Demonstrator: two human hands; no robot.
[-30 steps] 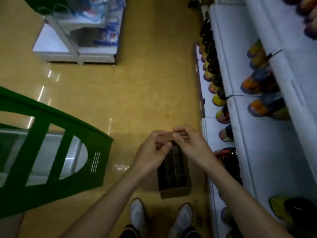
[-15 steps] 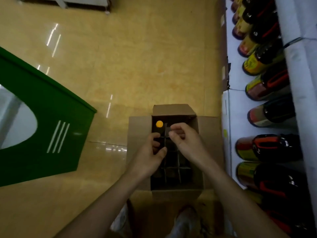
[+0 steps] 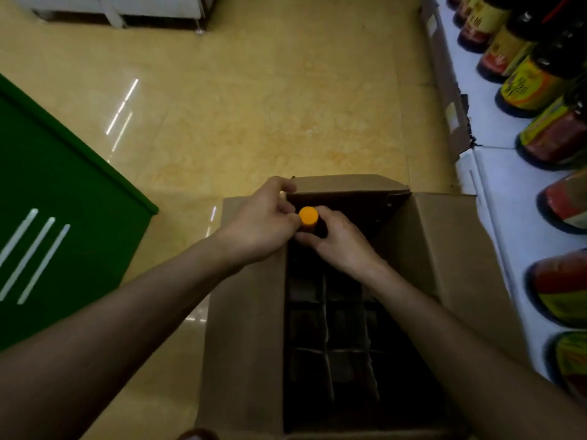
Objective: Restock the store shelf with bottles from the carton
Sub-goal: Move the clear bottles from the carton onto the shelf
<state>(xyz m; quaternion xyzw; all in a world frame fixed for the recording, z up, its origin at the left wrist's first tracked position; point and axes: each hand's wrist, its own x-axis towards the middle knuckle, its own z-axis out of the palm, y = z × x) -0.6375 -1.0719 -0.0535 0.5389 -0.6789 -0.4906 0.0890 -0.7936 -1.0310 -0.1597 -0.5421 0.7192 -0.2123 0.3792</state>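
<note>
A glossy yellow-tan floor point(image 3: 254, 106) fills most of the view, streaked with light reflections. A dark green fixture point(image 3: 47, 201) with three pale stripes stands at the left, and the foot of a white shelving unit point(image 3: 127, 7) shows at the far top. Along the right edge runs the white store shelf point(image 3: 495, 173), lined with dark bottles with red and yellow labels point(image 3: 527, 87). The open cardboard carton point(image 3: 247, 312) sits on the floor just beside that shelf, flaps folded outward, its dark inside split by cardboard dividers point(image 3: 325, 319) into cells. Both arms reach to its far-left corner. The left grip point(image 3: 257, 227) has its fingers curled, thumb side pressed against the cap from the left. The right grip point(image 3: 343, 242) wraps the dark neck just under the cap, thumb toward the near side. Between them stands the bottle point(image 3: 313, 228), upright in the far-left cell, its orange cap point(image 3: 308, 215) poking up between the two grips.
</note>
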